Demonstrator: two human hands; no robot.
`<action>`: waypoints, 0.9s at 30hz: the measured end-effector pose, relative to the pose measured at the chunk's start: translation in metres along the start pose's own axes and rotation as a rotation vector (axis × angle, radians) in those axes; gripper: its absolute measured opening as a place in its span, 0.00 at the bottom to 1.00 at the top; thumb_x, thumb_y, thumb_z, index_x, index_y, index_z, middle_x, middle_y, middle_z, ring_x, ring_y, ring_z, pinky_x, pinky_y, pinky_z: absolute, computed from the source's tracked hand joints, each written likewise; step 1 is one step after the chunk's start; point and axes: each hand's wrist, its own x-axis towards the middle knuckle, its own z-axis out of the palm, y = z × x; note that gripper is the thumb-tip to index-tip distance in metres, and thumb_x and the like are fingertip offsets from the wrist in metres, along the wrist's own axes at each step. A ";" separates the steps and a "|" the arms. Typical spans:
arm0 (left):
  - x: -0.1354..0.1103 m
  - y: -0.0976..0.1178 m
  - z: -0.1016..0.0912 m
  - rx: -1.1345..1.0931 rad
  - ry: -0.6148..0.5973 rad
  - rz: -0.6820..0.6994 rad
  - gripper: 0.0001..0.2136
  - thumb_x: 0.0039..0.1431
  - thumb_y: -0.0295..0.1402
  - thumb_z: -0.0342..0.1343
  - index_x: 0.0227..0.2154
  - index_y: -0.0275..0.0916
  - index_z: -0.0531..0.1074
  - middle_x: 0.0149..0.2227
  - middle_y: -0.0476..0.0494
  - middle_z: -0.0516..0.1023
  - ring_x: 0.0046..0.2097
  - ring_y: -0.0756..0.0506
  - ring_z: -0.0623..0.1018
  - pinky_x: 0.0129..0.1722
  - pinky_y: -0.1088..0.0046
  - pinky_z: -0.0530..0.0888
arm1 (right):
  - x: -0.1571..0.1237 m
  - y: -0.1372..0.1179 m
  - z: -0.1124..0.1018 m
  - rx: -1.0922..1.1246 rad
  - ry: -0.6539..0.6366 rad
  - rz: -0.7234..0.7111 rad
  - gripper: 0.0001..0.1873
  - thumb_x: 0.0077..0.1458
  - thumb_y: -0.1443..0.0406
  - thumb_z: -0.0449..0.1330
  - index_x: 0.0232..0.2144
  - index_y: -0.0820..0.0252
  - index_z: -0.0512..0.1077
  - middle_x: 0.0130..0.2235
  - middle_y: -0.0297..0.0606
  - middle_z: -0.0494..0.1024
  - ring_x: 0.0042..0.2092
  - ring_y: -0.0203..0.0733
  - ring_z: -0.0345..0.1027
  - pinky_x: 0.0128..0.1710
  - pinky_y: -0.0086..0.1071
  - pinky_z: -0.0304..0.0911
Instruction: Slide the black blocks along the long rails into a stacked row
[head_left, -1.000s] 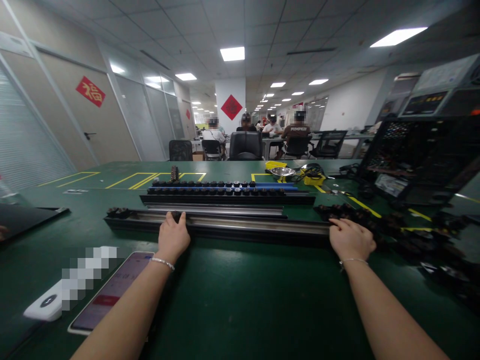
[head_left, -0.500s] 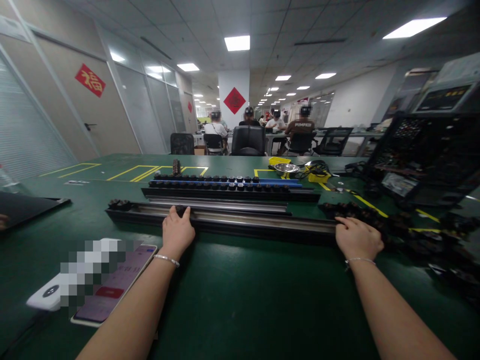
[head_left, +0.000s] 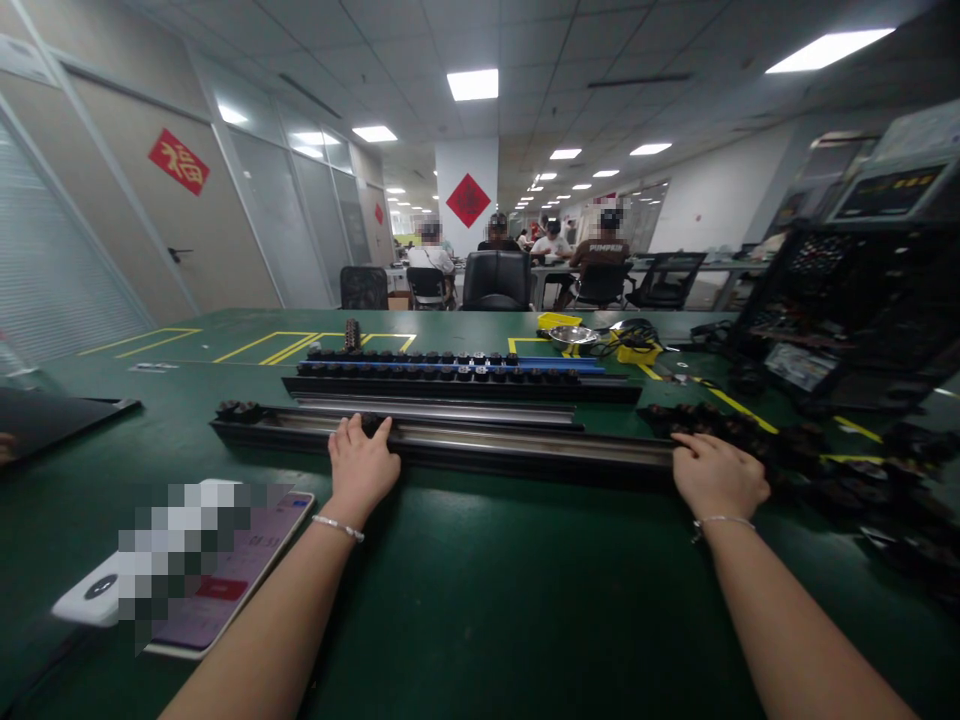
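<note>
A long black rail (head_left: 510, 450) with a shiny metal channel lies across the table in front of me. My left hand (head_left: 365, 462) is over its left half, fingers closed around a small black part (head_left: 371, 424) in the channel; the fingers hide most of that part. At the rail's right end, my right hand (head_left: 720, 480) grips the edge with thumb and fingers. Several black wheel-like pieces (head_left: 240, 410) sit in the left end of the channel. Directly behind lies a thinner metal-faced rail (head_left: 450, 411).
Farther back, a rail with rows of black rollers (head_left: 420, 372) lies beside a blue strip (head_left: 559, 366). Loose black parts (head_left: 705, 425) are heaped at right, near a metal bowl (head_left: 574, 338). A phone (head_left: 255, 570) lies at front left. People sit at far desks.
My left hand has slid a little to the right along the channel, with the small black part between its fingers. My right hand stays at the rail's end.
</note>
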 end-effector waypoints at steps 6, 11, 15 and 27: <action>0.004 -0.004 0.002 -0.094 -0.011 -0.070 0.27 0.52 0.34 0.50 0.58 0.43 0.64 0.63 0.34 0.55 0.63 0.35 0.57 0.61 0.57 0.56 | -0.001 -0.004 -0.003 0.064 0.051 0.065 0.13 0.49 0.63 0.54 0.33 0.52 0.78 0.45 0.32 0.76 0.50 0.48 0.60 0.52 0.47 0.51; 0.007 -0.005 0.007 -0.170 -0.017 -0.136 0.27 0.51 0.35 0.51 0.57 0.47 0.65 0.64 0.37 0.52 0.64 0.33 0.54 0.61 0.55 0.55 | 0.000 -0.004 -0.005 0.088 0.019 0.078 0.12 0.49 0.63 0.55 0.31 0.50 0.78 0.45 0.31 0.76 0.50 0.47 0.60 0.53 0.48 0.51; 0.009 -0.007 0.012 -0.191 -0.051 -0.149 0.28 0.51 0.36 0.51 0.58 0.50 0.63 0.67 0.41 0.48 0.67 0.29 0.45 0.62 0.49 0.51 | 0.000 -0.007 -0.008 0.075 -0.005 0.102 0.11 0.49 0.64 0.56 0.31 0.48 0.79 0.45 0.30 0.75 0.50 0.48 0.60 0.54 0.49 0.50; 0.012 -0.014 0.008 -0.158 -0.124 -0.086 0.29 0.53 0.34 0.48 0.60 0.52 0.59 0.64 0.39 0.57 0.67 0.31 0.48 0.61 0.47 0.52 | -0.001 -0.014 -0.014 0.020 -0.039 0.111 0.13 0.49 0.64 0.55 0.33 0.48 0.79 0.48 0.31 0.75 0.52 0.49 0.59 0.55 0.51 0.50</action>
